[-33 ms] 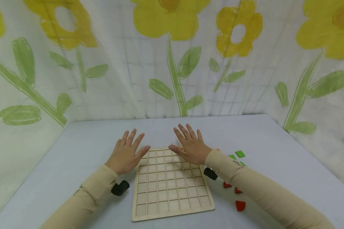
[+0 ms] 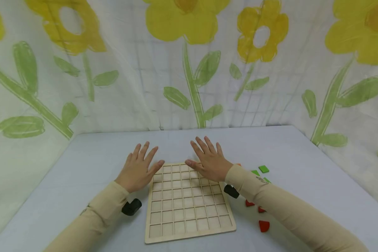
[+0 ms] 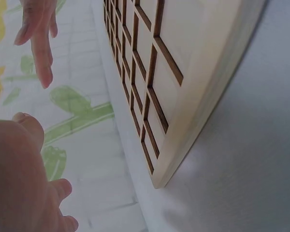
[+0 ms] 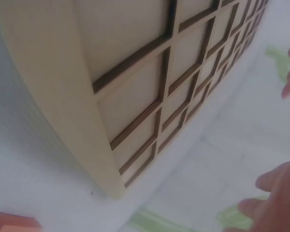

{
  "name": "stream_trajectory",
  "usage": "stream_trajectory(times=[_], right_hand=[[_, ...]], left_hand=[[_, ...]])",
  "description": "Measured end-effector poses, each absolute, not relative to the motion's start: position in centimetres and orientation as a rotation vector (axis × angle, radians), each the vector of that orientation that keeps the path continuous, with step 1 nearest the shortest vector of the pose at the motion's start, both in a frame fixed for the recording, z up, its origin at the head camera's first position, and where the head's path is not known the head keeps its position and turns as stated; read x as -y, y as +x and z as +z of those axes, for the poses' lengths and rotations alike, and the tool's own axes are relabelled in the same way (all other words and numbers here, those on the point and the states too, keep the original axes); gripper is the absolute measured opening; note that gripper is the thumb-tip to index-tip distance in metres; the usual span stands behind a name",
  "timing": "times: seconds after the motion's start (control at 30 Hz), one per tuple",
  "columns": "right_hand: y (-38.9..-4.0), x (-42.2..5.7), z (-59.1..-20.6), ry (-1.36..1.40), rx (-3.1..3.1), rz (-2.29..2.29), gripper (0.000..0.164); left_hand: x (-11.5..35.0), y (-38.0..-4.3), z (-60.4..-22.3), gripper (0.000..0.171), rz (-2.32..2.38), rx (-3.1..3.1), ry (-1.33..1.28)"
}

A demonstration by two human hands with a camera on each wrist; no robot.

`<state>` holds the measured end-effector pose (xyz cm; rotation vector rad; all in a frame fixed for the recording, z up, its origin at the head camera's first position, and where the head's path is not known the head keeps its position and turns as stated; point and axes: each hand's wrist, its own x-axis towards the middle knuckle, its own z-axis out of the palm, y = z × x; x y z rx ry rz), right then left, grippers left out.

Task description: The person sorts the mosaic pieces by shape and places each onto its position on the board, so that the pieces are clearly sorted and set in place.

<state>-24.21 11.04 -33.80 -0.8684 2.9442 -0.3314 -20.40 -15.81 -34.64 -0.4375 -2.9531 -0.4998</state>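
Observation:
A pale wooden grid board (image 2: 190,233), divided into many square cells, lies on the white table. My left hand (image 2: 138,172) hovers by its far left corner with fingers spread and holds nothing. Over the far right corner my right hand (image 2: 211,161) is held in the same way, fingers spread, nothing in its grip. In the left wrist view, the board's edge (image 3: 203,96) runs beside the left hand (image 3: 14,179). From the right wrist, the board (image 4: 48,82) shows its cells, with the right hand (image 4: 280,200) at the lower right.
Right of the board lie red pieces (image 2: 264,226), partly behind the right sleeve (image 2: 280,199), and green pieces (image 2: 264,169). An orange piece (image 4: 14,222) sits near the board's corner. A curtain with painted flowers (image 2: 189,80) hangs behind the table (image 2: 91,157).

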Motion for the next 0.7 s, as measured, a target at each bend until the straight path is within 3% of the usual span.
stream_trajectory(times=[0.7], right_hand=[[-24.8, -12.9, -34.2, -0.765, -2.954, -0.320, 0.079]], left_hand=[[15.7, -20.4, -35.0, 0.070, -0.461, 3.003, -0.466]])
